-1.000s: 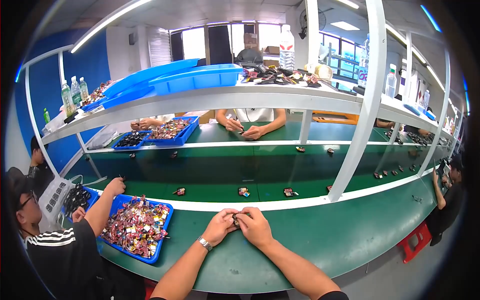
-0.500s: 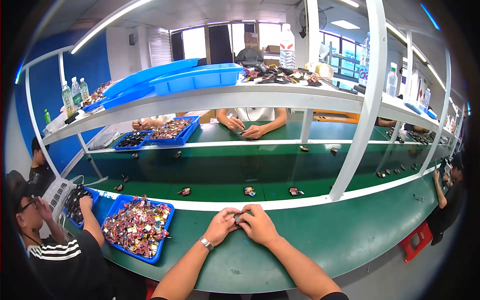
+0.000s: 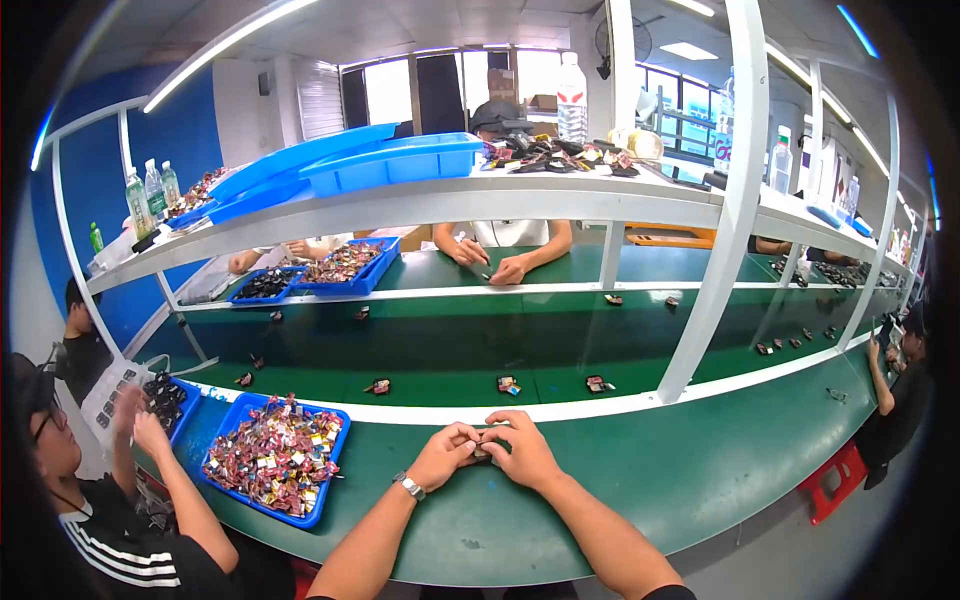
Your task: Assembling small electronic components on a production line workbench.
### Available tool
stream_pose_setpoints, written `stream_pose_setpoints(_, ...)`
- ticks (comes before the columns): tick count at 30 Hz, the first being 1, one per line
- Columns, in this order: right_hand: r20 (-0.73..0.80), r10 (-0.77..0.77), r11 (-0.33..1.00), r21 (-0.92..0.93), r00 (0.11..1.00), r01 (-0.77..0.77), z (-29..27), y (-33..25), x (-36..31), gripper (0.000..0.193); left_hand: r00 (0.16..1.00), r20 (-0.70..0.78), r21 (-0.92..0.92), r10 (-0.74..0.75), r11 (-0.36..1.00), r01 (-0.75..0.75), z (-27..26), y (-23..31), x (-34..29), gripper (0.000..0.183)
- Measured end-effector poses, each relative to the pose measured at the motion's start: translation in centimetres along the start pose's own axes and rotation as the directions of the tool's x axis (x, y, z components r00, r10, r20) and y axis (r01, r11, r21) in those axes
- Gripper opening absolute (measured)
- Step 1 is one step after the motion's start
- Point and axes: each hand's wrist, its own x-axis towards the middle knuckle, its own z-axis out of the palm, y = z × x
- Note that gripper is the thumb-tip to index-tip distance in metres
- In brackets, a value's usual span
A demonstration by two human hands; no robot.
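Observation:
My left hand (image 3: 444, 458), with a metal watch on its wrist, and my right hand (image 3: 522, 455) meet above the green bench. The fingertips of both are pinched around a small dark piece (image 3: 482, 453); fingers hide most of it, so its kind is unclear. Left of my hands stands a blue tray (image 3: 344, 446) heaped with small red, yellow and white wired parts (image 3: 272, 455).
Beyond a white rail (image 3: 450, 412), small assemblies (image 3: 509, 385) lie spaced along a green belt (image 3: 450, 345). A white post (image 3: 712, 230) rises at right. A co-worker (image 3: 130, 520) sits at left beside a tray of black parts (image 3: 166, 397). Blue trays (image 3: 395, 160) rest on the overhead shelf.
My fingers have shifted around the dark piece, covering more of it. The assemblies on the belt have moved slightly right. The left co-worker's hand has withdrawn from the black parts.

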Motion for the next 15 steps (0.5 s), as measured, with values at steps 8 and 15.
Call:
stream_pose_setpoints(8,0.012,0.012,0.988,0.156,1.000,-0.014,0.52,0.72,-0.07,0.013,0.998,-0.025,-0.048,-0.053,0.997,0.052,-0.08,-0.05,-0.05,0.007)
stream_pose_setpoints(15,0.007,-0.043,0.999,-0.015,0.999,0.043,0.09,-0.11,-0.07,0.013,0.998,-0.041,-0.015,-0.041,0.999,0.040,0.33,0.14,-0.12,0.011)
